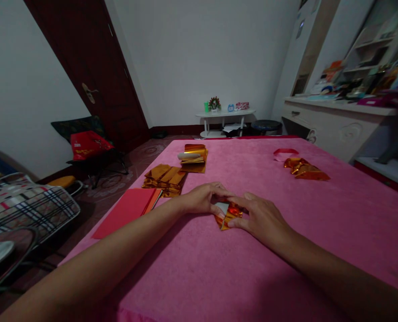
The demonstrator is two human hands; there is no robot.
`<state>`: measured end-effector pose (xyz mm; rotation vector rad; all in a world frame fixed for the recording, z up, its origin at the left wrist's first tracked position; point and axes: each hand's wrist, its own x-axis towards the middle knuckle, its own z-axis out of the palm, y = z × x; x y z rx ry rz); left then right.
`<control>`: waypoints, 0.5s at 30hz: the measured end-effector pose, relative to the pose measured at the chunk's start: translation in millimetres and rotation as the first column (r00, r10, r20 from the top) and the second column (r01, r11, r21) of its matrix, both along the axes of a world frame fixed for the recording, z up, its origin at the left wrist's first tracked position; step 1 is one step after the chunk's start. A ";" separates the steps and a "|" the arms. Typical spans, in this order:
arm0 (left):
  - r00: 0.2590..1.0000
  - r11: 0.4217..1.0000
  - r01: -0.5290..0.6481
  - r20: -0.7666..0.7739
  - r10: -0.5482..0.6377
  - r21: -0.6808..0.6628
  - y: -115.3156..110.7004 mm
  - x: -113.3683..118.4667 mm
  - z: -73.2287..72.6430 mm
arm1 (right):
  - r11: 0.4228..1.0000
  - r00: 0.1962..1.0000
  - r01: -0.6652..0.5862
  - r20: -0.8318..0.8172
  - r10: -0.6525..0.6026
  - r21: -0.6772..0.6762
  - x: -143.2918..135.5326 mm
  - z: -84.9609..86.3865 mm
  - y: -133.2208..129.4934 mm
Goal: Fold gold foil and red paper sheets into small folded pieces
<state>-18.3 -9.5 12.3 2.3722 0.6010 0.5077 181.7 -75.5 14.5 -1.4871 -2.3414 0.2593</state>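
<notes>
A small folded piece of shiny gold foil paper (233, 212) with a pale patch lies on the pink cloth, between my two hands. My left hand (207, 199) grips its left side, thumb on top and fingers behind. From the right, my right hand (255, 212) pinches the same piece, with its thumb at the lower edge and its index finger at the top. The fingers of both hands nearly meet at the far edge.
Folded gold strips (165, 178), a stack of gold sheets (195, 158) and red paper (126, 212) lie on the left of the pink table (199, 277). Toward the right are a pink band (285, 155) and folded gold pieces (306, 170).
</notes>
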 end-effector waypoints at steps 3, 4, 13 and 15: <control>1.000 1.000 -0.001 -0.005 0.001 -0.021 2.7 1.0 -3.1 | 1.000 0.994 0.001 -0.106 0.000 0.008 0.3 -4.2 -0.4; 1.000 1.000 0.001 -0.017 -0.001 -0.023 3.6 1.1 -3.7 | 1.000 0.990 0.005 -0.138 -0.004 0.008 0.3 -5.9 -0.4; 0.999 0.999 0.001 -0.048 -0.003 -0.039 0.5 -4.5 1.0 | 0.999 0.973 0.010 -0.230 -0.019 -0.040 -0.9 -5.4 3.2; 0.999 1.000 -0.012 -0.034 0.013 0.016 -2.0 -5.1 0.9 | 0.997 0.964 -0.001 -0.266 -0.018 -0.072 -0.4 -6.3 4.2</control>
